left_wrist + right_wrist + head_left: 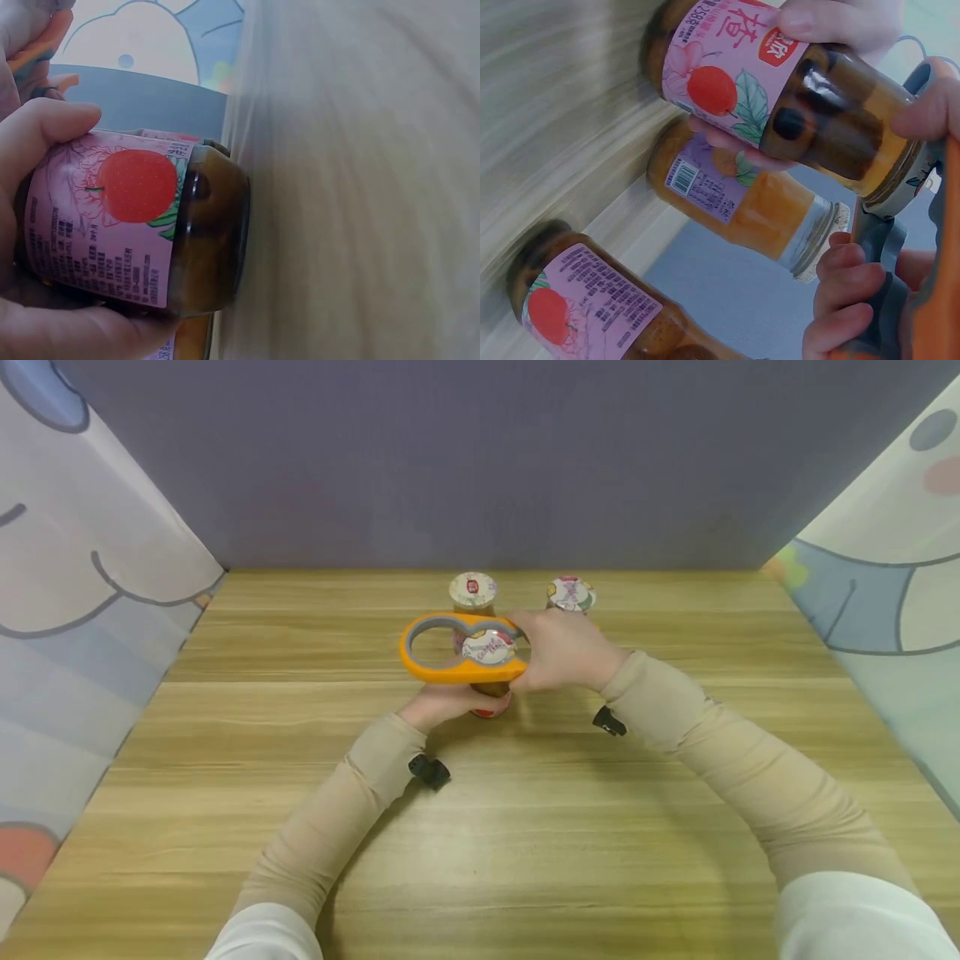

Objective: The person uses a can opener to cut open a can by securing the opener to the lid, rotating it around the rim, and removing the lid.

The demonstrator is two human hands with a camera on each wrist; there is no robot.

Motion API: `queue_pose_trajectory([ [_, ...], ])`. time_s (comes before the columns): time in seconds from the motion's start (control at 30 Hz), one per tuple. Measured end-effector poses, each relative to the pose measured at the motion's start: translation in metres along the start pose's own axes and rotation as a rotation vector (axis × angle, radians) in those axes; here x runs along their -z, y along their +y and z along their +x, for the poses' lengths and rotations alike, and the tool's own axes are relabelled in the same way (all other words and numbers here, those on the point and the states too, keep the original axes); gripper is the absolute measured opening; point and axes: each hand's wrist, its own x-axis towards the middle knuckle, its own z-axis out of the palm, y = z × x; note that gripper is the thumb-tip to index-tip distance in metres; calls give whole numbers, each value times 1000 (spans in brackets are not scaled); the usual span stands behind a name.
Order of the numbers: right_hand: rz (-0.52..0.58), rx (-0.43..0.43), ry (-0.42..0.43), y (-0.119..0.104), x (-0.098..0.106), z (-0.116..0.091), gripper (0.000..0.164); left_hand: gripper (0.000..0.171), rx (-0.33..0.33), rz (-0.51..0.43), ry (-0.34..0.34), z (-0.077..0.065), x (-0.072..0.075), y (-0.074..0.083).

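Observation:
My left hand (444, 705) grips the lower part of a glass jar (105, 217) with a pink label and a red fruit drawn on it. Dark pieces in amber liquid show through its glass. The jar stands roughly upright; its base is at or close to the tabletop. Around its patterned lid (487, 647) sits an orange jar opener (457, 674) with a grey wavy inner edge. My right hand (566, 649) holds the opener at its right end, fingers curled round the grips in the right wrist view. The lid lies within the opener's right half.
Behind the held jar stands a second jar (472, 588) with a pale lid. A third jar (572, 594) is at the back right, partly hidden by my right hand. The wooden table (480, 843) ends at a grey back wall (480, 460); patterned panels flank both sides.

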Motion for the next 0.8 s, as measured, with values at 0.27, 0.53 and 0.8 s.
queue_pose_trajectory([
  [0.27,21,46,41,0,-2,-1,61,48,-3,-62,-44,2,2,-1],
  [0.53,21,106,47,2,-3,0,53,62,-40,-35,-124,5,13,-5],
  [0.8,29,191,24,4,0,2,55,75,-57,84,-278,13,26,-21],
])
